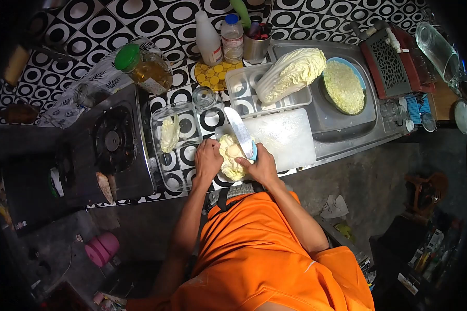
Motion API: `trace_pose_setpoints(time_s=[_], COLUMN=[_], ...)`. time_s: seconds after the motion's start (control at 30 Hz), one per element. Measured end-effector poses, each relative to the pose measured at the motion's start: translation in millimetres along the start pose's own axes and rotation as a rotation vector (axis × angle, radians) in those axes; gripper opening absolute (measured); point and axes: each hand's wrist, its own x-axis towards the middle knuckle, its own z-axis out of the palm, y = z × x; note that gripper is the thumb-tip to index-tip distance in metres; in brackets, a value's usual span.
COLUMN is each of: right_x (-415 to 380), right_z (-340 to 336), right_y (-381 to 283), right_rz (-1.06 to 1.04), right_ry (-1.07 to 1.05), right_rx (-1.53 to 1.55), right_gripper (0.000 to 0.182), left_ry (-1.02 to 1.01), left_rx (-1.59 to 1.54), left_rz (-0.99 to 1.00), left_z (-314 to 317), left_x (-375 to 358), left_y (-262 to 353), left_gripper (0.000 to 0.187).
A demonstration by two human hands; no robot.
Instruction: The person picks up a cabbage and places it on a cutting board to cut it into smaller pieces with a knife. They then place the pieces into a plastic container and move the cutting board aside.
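Note:
My right hand (261, 165) is wrapped round the blue handle of a knife (238, 129), whose wide blade points up and to the left. Its thumb reaches onto a pale yellow piece of cabbage (232, 158) at the left end of the white cutting board (285, 137). On the left side of that piece is my left hand (208, 159), fingers curled against its edge; what they grip is hidden. A clear tray (184, 173) to the left holds a cabbage leaf (169, 133). Behind the board, a large napa cabbage (291, 76) lies across a clear container (239, 85).
A bowl of chopped cabbage (344, 86) stands in the sink (316, 114). The gas stove (111, 140) is at left. Along the back are a green-lidded jar (149, 74), a white bottle (208, 41), a blue-capped bottle (232, 41) and a glass jar (204, 97).

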Motion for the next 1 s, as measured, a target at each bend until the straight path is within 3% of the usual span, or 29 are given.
trace_pose_setpoints(time_s=[0.27,0.37,0.43,0.47,0.57,0.6,0.7,0.87,0.93,1.0], right_x=[-0.1,1.6,1.5,1.2,-1.2,-1.7,-3.6,-4.9,-7.1,-6.7], right_z=[-7.1,-9.5,-10.7,-10.2,-8.3,-8.7,-4.6,-3.1,-7.9,-5.9], right_y=[5.8,1.9,-0.4,0.2,3.2,3.4,5.1,0.7,-5.1,-1.8], right_rz=[0.007,0.021,0.064,0.061,0.055,0.056,0.035,0.009,0.077,0.07], right_ry=[-0.014,-0.027,-0.033,-0.037,-0.001,-0.003,0.03,0.07,-0.008,0.004], right_rx=[0.015,0.065,0.047,0.043,0.099,0.097,0.088,0.054,0.038,0.037], right_gripper=[0.064,0.063,0.064,0.064,0.067,0.068,0.067,0.064,0.061,0.061], left_ry=[-0.098,-0.169,-0.244,-0.188,-0.124,-0.253,-0.207,-0.098,-0.055,-0.081], left_rx=[-0.16,-0.258,-0.313,-0.196,-0.058,-0.135,-0.179,-0.228,-0.268,-0.517], left_rz=[0.001,-0.141,-0.154,-0.077,0.049,-0.123,-0.262,-0.358,-0.385,-0.518], left_z=[-9.9,-15.3,-21.5,-23.0,-14.0,-18.5,-12.8,3.1,5.5,8.1], left_x=[4.7,7.4,7.2,4.4,-6.8,-6.9,-15.4,-27.3,-31.5,-35.8], left_y=[-18.9,-15.8,-1.6,7.0,8.9,15.9,19.5,6.0,6.9,14.0], left_gripper=[0.015,0.015,0.022,0.037,0.049,0.051,0.051,0.045,0.046,0.053])
